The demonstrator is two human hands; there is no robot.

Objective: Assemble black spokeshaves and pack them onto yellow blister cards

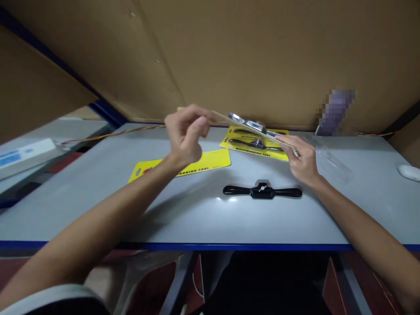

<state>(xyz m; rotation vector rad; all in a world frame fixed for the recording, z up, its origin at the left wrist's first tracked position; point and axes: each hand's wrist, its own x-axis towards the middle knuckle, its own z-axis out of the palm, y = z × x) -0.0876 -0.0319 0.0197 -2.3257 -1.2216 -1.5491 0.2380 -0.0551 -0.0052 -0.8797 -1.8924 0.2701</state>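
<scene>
My left hand pinches the left end of a flat packaging card, held nearly edge-on above the table with a clear blister glinting on top. My right hand grips the card's right end with its fingers closed. Below the card lies a packed yellow card with a black tool labelled woodworking tool. An empty yellow backing card rests flat under my left wrist. A loose black spokeshave with two handles lies in front of my hands.
The grey table has a blue front edge and brown cardboard walls behind. A clear plastic blister shell lies right of my right hand. A white mouse sits at the far right. A twisted wire runs along the back left.
</scene>
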